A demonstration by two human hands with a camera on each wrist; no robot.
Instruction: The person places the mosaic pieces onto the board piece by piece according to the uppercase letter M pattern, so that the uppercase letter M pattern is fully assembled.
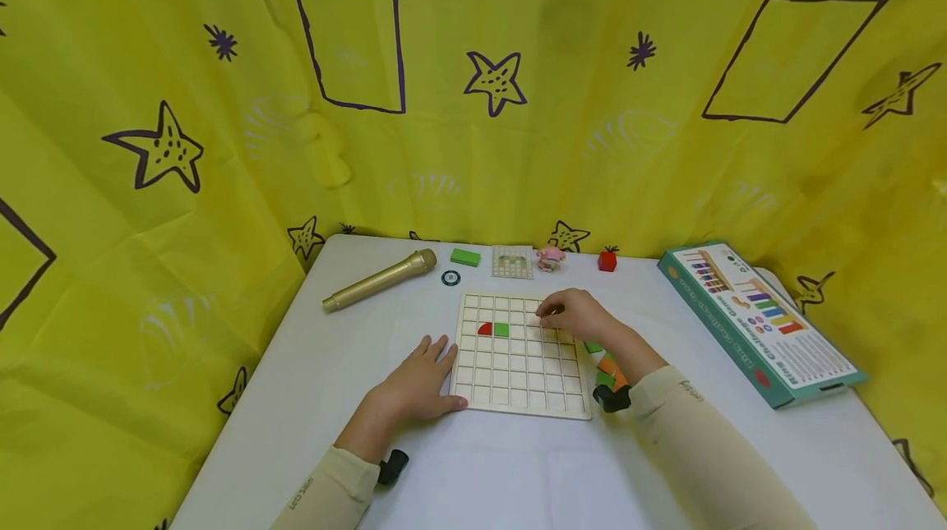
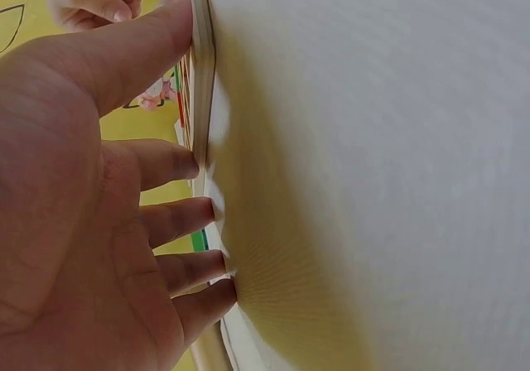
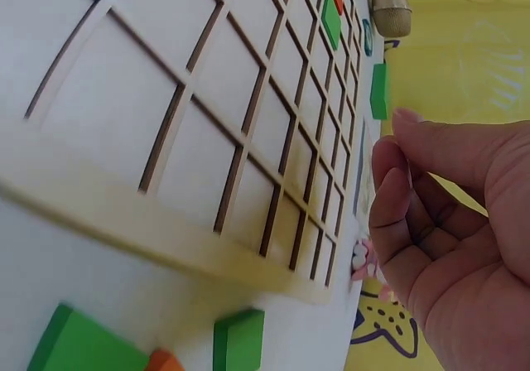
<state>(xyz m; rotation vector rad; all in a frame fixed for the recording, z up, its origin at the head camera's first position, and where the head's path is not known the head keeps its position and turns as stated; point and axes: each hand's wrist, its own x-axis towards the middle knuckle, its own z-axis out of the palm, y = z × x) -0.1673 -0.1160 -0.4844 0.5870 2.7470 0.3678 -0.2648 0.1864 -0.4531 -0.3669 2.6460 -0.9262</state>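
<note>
A wooden grid board (image 1: pixel 510 382) lies flat on the white table. A red quarter-round tile (image 1: pixel 485 329) and a green square tile (image 1: pixel 501 329) sit side by side in its cells. My left hand (image 1: pixel 422 380) rests at the board's left edge, thumb at the near corner and fingers spread fairly straight. Above the board's upper right part, my right hand (image 1: pixel 580 315) hovers with curled fingers, thumb tip close to the index finger. In the right wrist view, nothing shows between those fingertips (image 3: pixel 391 193). Loose green and orange blocks (image 1: pixel 608 370) lie right of the board, partly under the right forearm.
Behind the board are a gold microphone (image 1: pixel 381 279), a green block (image 1: pixel 465 256), a round chip (image 1: pixel 450 278), a small pattern card (image 1: pixel 512 262), a pink figurine (image 1: pixel 551 258) and a red block (image 1: pixel 607 260). A game box (image 1: pixel 762 324) lies at the right. Yellow curtain (image 1: pixel 473 160) surrounds the table.
</note>
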